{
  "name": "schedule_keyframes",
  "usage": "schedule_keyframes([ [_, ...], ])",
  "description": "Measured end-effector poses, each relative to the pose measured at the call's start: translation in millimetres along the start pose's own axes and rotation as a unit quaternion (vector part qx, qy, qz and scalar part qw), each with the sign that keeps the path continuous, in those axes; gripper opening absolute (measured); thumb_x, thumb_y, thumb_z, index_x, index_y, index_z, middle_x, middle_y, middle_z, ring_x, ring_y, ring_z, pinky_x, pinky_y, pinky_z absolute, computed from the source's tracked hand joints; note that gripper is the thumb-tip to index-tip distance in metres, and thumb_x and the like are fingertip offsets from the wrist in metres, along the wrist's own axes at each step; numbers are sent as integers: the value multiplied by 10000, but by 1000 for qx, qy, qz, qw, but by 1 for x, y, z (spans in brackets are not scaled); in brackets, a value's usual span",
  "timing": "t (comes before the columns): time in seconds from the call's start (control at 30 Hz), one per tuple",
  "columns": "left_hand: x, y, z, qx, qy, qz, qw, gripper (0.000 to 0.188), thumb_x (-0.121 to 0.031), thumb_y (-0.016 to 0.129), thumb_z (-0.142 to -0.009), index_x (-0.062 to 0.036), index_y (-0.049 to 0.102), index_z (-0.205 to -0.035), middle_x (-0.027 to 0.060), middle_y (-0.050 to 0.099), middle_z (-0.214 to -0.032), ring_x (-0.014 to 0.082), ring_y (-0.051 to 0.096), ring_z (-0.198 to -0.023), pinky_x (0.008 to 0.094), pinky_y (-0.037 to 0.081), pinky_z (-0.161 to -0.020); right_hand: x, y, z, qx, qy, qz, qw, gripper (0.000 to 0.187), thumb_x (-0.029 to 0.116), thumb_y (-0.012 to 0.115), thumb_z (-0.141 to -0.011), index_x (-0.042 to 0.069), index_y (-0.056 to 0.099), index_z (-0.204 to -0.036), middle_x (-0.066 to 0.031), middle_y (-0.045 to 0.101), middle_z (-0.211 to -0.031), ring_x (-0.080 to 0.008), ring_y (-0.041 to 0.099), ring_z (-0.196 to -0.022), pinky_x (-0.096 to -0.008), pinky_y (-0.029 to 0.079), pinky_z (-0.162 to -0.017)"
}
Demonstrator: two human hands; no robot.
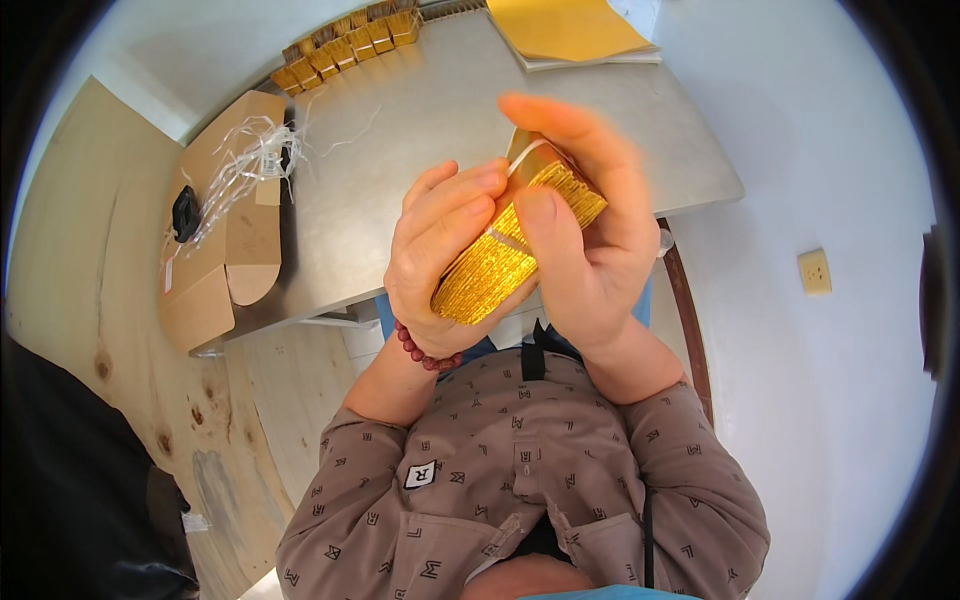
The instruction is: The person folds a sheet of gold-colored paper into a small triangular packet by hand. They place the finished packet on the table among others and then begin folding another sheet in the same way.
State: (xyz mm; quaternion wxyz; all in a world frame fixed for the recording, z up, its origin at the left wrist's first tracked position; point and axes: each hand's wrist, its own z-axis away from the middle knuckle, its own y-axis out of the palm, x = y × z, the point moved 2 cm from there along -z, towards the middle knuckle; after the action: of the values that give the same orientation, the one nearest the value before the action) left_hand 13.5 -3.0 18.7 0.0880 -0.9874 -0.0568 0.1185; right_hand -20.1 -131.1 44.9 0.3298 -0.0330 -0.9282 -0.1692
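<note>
Gripping banded gold stack (488, 277) btwn L fingers (452, 208) & R fingers (592, 135), both wrapped rnd it.

Left hand (425, 235) and right hand (610, 235) are both wrapped around a shiny gold bundle (485, 275) with pale bands on it, pretty much over the near edge of the tabletop (430, 120). Right thumb's lying across the gold. There's a row of gold-brown bundles (350, 45) along the far edge, yellow sheets (565, 30) toward the far right corner, and a cardboard box (252, 240) with tangled clear-white strips (245, 165) at the left edge.
</note>
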Motion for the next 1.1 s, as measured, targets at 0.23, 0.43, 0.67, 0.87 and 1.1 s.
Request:
schedule_keyframes([
  [0.23,4,9,5,-49,0,12,999,698,-146,967,-725,-43,574,-1292,177,689,-1261,303,694,-1153,493,511,-1061,-1,-1,-2,21,8,29,999,275,82,682,-992,-59,655,-1226,-187,694,-1272,-229,619,-1169,-329,509,-977],
  [0.43,10,2,10,-30,-93,77,992,721,-194,947,-768,-19,548,-1343,201,625,-1347,310,640,-1205,457,514,-1043,-13,-16,-4,22,-4,32,999,529,106,739,-938,-41,551,-1410,-173,638,-1377,-237,593,-1248,-355,460,-1072],
  [0.67,23,12,25,-141,-165,245,945,749,-294,903,-833,-21,514,-1412,177,521,-1408,287,526,-1309,413,453,-1099,-48,-19,18,78,268,-188,942,565,142,746,-961,-31,513,-1445,-126,625,-1364,-211,552,-1319,-394,435,-1124],
  [0.87,31,-5,43,-57,-379,263,885,772,-355,795,-918,-12,438,-1510,132,465,-1517,268,446,-1425,425,351,-1193,-55,-20,1,144,254,-92,952,354,140,753,-970,-5,638,-1272,-71,716,-1121,-140,667,-1056,-289,539,-891],
  [1.1,82,-48,42,-63,-433,195,878,890,-685,296,-1069,27,306,-1602,197,323,-1668,300,270,-1569,444,166,-1292,-87,-19,-43,396,-22,385,833,243,199,748,-882,79,671,-1079,-72,700,-935,-319,625,-961,-434,521,-857],
])
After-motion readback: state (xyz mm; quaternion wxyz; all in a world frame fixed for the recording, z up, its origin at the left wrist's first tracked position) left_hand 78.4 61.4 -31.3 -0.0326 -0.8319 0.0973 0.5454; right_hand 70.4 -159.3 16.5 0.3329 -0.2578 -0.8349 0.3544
